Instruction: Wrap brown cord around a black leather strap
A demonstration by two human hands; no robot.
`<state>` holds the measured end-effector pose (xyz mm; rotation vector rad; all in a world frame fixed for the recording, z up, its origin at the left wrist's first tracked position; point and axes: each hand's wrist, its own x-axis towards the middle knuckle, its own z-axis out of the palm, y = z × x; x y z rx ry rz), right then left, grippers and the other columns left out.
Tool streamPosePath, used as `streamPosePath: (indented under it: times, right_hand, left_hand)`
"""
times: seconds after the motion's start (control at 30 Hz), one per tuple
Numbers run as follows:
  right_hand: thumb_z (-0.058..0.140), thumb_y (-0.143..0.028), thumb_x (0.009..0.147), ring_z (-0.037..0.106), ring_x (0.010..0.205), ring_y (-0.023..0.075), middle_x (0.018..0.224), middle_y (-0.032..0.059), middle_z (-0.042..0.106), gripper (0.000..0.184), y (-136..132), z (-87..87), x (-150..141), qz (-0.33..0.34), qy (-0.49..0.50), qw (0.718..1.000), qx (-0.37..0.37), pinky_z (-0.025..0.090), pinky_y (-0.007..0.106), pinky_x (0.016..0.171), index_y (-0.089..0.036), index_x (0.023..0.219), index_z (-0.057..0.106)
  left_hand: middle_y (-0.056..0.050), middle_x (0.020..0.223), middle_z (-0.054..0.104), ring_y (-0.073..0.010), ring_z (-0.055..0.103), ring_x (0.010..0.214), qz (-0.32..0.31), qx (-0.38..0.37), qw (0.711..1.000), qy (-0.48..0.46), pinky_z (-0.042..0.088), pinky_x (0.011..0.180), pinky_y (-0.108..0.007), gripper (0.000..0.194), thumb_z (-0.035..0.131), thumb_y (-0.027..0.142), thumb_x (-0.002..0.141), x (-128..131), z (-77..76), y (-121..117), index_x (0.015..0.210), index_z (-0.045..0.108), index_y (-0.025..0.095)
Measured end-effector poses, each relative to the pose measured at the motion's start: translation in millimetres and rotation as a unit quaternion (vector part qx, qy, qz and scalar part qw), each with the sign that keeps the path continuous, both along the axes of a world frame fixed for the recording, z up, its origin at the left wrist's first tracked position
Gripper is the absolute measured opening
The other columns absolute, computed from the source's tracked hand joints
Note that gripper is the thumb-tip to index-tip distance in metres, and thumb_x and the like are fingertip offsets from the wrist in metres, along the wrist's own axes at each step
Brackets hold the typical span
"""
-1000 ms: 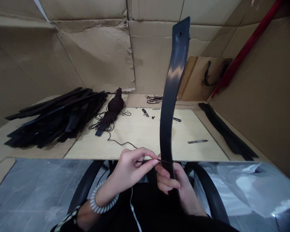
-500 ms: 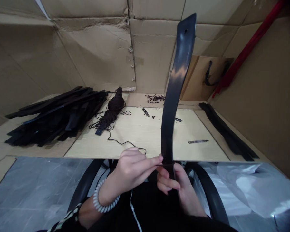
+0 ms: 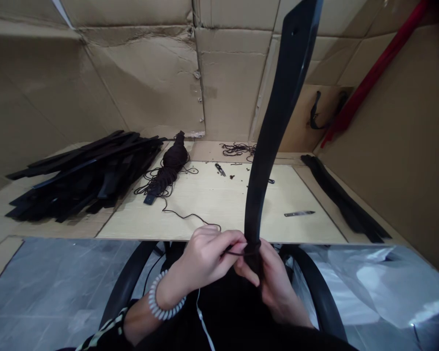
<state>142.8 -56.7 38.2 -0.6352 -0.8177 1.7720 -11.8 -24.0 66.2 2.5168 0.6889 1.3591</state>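
A long, curved black strip with a small hole near its top stands nearly upright in front of me, leaning right. My right hand is wrapped round its lower end. Thin dark cord crosses the strip just above that grip. My left hand pinches the cord close to the strip's left edge. More cord runs over the table from a wound bundle at the left. The strip's bottom end is hidden by my hand and dark clothing.
Many black strips lie piled at the left, with a few more at the right edge. A small blade, thread snips and loose cord pieces lie on the table. Cardboard walls enclose it.
The strip has risen and its top has tilted to the right. My left hand has shifted slightly right, closer against the strip, with the cord between its fingers.
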Motion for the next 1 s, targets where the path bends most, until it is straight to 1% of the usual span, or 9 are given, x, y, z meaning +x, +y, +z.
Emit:
streamPosePath:
  times: [0.17, 0.27, 0.37, 0.43, 0.63, 0.7, 0.8, 0.87, 1.0]
  right_hand:
    - [0.045, -0.077, 0.091, 0.028, 0.042, 0.0016, 0.043, -0.0036, 0.026, 0.071, -3, -6.9, 1, 0.064, 0.004, 0.997, 0.031, 0.028, 0.013, 0.052, -0.007, 0.075, 0.049]
    - [0.049, -0.078, 0.088, 0.029, 0.043, 0.0013, 0.049, -0.0023, 0.032, 0.072, -3, -10.4, 1, 0.051, -0.012, 0.999, 0.013, 0.025, 0.013, 0.049, -0.007, 0.077, 0.048]
    - [0.052, -0.076, 0.088, 0.033, 0.044, 0.0013, 0.062, -0.0005, 0.046, 0.073, -2, -11.3, 0, 0.021, -0.032, 0.999, -0.005, 0.024, 0.012, 0.048, -0.009, 0.116, 0.052]
    - [0.051, -0.074, 0.091, 0.033, 0.042, 0.0016, 0.063, -0.0028, 0.048, 0.077, -2, -11.8, -1, 0.004, -0.041, 0.999, 0.009, 0.026, 0.012, 0.047, -0.016, 0.139, 0.035]
    - [0.040, -0.065, 0.100, 0.023, 0.038, 0.0014, 0.048, -0.0076, 0.030, 0.051, -3, -14.9, -3, -0.015, -0.051, 0.996, 0.065, 0.024, 0.011, 0.046, -0.015, 0.110, 0.038]
    - [0.045, -0.066, 0.098, 0.032, 0.043, 0.0017, 0.054, -0.0050, 0.038, 0.054, -3, -14.0, -3, -0.044, -0.081, 0.994, 0.055, 0.030, 0.012, 0.047, -0.014, 0.109, 0.043]
    - [0.056, -0.071, 0.089, 0.055, 0.070, 0.0049, 0.082, 0.0039, 0.058, 0.062, -3, -11.3, -3, -0.108, -0.134, 0.984, 0.038, 0.048, 0.012, 0.064, -0.011, 0.104, 0.052]
    - [0.057, -0.073, 0.087, 0.059, 0.084, 0.0079, 0.094, 0.0070, 0.060, 0.064, -4, -9.9, -2, -0.130, -0.153, 0.979, 0.043, 0.051, 0.013, 0.073, -0.010, 0.100, 0.057]
    - [0.055, -0.072, 0.088, 0.060, 0.085, 0.0113, 0.092, 0.0089, 0.062, 0.063, -6, -8.9, -2, -0.150, -0.177, 0.970, 0.070, 0.051, 0.016, 0.072, -0.010, 0.096, 0.063]
  left_hand:
    - [0.003, 0.070, 0.067, -0.0094, 0.059, 0.059, -0.003, -0.038, 0.999, -0.007, 0.046, 0.062, -0.024, 0.011, 0.060, 0.008, 0.090, -1, -5.5, 1, 0.097, 0.057, 0.017]
    - [0.004, 0.070, 0.068, -0.0101, 0.061, 0.061, -0.007, -0.044, 0.999, -0.020, 0.048, 0.066, -0.025, 0.014, 0.060, 0.008, 0.090, 0, -8.0, 1, 0.098, 0.056, 0.018]
    - [0.004, 0.065, 0.066, -0.0104, 0.060, 0.060, -0.008, -0.060, 0.998, -0.028, 0.049, 0.069, -0.025, 0.012, 0.060, 0.008, 0.090, 1, -8.6, 0, 0.096, 0.056, 0.018]
    - [0.005, 0.061, 0.063, -0.0093, 0.057, 0.055, -0.006, -0.065, 0.998, -0.024, 0.048, 0.064, -0.023, 0.009, 0.059, 0.009, 0.091, 2, -8.2, 0, 0.095, 0.056, 0.017]
    - [0.001, 0.071, 0.066, -0.0085, 0.059, 0.057, 0.002, -0.064, 0.997, -0.038, 0.046, 0.057, -0.019, 0.007, 0.060, 0.011, 0.090, 3, -7.7, -1, 0.094, 0.057, 0.015]
    - [0.001, 0.072, 0.066, -0.0074, 0.059, 0.057, -0.003, -0.074, 0.996, -0.046, 0.045, 0.056, -0.018, 0.006, 0.060, 0.011, 0.090, 4, -7.3, -3, 0.094, 0.057, 0.015]
    - [0.003, 0.066, 0.062, -0.0050, 0.055, 0.054, -0.005, -0.081, 0.995, -0.056, 0.044, 0.055, -0.015, 0.006, 0.060, 0.010, 0.090, 6, -5.8, -5, 0.094, 0.058, 0.015]
    - [0.005, 0.060, 0.057, -0.0036, 0.051, 0.050, -0.008, -0.092, 0.994, -0.063, 0.043, 0.054, -0.014, 0.006, 0.060, 0.009, 0.091, 7, -4.6, -6, 0.093, 0.058, 0.015]
    - [0.002, 0.062, 0.064, -0.0044, 0.057, 0.051, -0.019, -0.132, 0.987, -0.093, 0.044, 0.052, -0.013, 0.001, 0.062, 0.012, 0.091, 12, -3.7, -7, 0.090, 0.062, 0.013]
